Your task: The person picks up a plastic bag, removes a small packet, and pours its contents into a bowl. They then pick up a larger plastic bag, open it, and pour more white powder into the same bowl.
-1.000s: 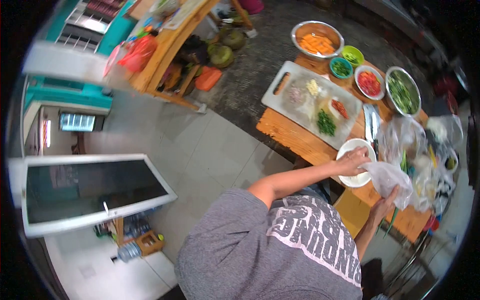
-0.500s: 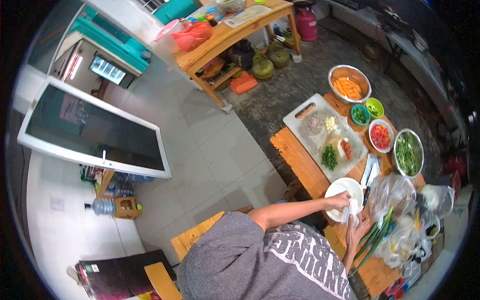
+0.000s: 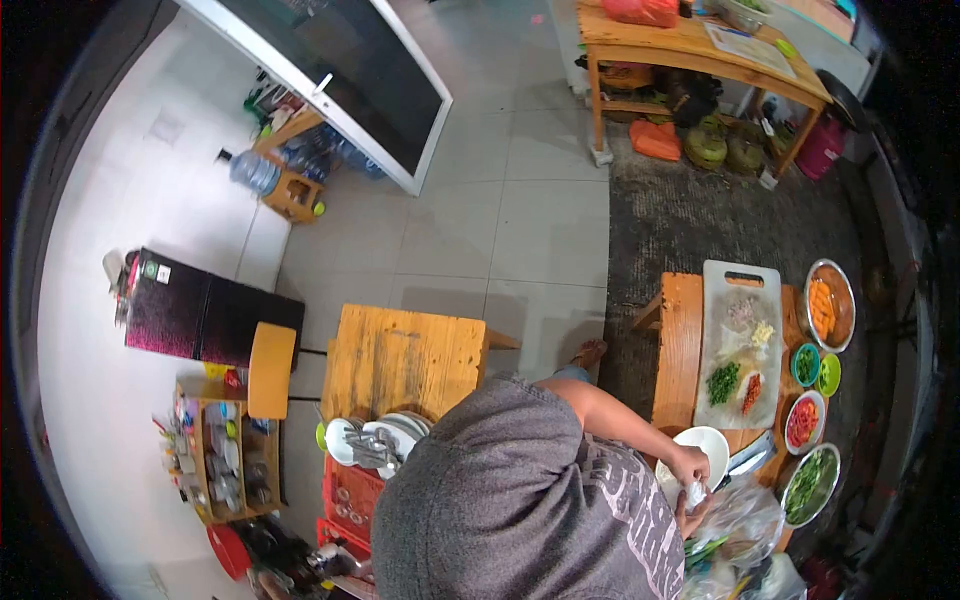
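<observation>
My left hand [image 3: 688, 463] is closed on a small whitish plastic bag [image 3: 695, 492], near the rim of a white bowl [image 3: 712, 447]. Below it, my right hand [image 3: 688, 514] also grips the bag, its fingers partly hidden. What the bag contains cannot be made out. Beyond the bowl lies a knife with a broad blade [image 3: 752, 455]. A white cutting board [image 3: 712, 340] carries chopped greens [image 3: 723, 382], chopped red chili [image 3: 751, 393] and small pale and yellowish chopped heaps. Larger clear plastic bags [image 3: 745, 515] and green stalks lie beside my right hand.
Along the table's far edge stand a steel bowl of orange pieces [image 3: 823, 308], small teal [image 3: 805, 365] and green bowls [image 3: 829, 375], a bowl of red slices [image 3: 803, 422] and a bowl of greens [image 3: 810, 487]. A wooden table [image 3: 400, 345] with stacked dishes stands behind me.
The camera view has turned, so the work table appears further right and lower, and the shelf and dishes have come into view. Both hands stay on the plastic bag beside the bowl.
</observation>
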Available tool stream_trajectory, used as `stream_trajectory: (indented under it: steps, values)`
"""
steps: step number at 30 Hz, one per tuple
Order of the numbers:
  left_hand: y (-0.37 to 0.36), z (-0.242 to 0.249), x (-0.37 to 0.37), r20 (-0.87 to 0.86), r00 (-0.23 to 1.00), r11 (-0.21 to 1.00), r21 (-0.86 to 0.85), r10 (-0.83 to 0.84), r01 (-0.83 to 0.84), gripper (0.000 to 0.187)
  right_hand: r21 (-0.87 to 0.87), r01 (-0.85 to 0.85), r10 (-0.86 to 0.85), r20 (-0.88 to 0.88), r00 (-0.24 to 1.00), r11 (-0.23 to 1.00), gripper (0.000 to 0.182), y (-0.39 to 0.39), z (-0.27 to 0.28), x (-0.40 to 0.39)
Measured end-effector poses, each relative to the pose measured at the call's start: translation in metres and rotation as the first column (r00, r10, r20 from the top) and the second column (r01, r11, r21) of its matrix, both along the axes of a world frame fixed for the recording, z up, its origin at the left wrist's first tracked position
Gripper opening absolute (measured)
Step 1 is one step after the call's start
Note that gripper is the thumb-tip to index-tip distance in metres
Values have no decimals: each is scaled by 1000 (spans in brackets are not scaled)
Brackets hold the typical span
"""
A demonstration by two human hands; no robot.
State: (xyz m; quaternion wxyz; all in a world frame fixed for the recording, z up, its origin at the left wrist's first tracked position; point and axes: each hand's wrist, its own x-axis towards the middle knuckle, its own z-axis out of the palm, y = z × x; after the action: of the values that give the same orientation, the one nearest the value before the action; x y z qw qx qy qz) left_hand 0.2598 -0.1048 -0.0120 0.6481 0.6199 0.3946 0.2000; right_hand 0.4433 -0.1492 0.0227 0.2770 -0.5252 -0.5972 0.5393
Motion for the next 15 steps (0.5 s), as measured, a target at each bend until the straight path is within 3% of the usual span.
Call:
stream_trajectory:
  steps: [1, 2, 4, 6, 7, 8, 12, 15]
  values:
    - [7, -54, 21, -22, 995, 847, 527, 98, -71, 57, 15, -4, 4, -20, 1000, 1000, 48, 3, -18, 8]
    - [3, -44, 13, 34, 985, 816, 555, 171, -161, 58, 30, -4, 5, -38, 999, 1000, 45, 6, -29, 15]
    - [-18, 6, -11, 144, 942, 736, 593, 303, -327, 61, 129, 32, -58, 208, 976, 991, 41, 13, -41, 24]
    - [-16, 4, -20, 138, 958, 787, 547, 253, -287, 59, 232, 44, -142, 426, 893, 972, 38, 18, -50, 26]
    - [-13, -4, -21, 131, 964, 834, 484, 230, -264, 57, 227, 62, -134, 313, 940, 972, 38, 17, -38, 22]
    - [-9, -13, -22, 129, 971, 877, 418, 201, -237, 55, 110, -132, 48, 561, 827, 985, 48, 24, -15, 26]
    - [12, -34, -29, 311, 918, 911, 251, 245, -328, 34, 213, -106, -12, 488, 873, 971, 46, 34, -10, -13]
    - [36, -12, -55, 131, 975, 911, 355, 176, -212, 31, 270, -142, 17, 417, 909, 952, 44, 57, -20, -83]
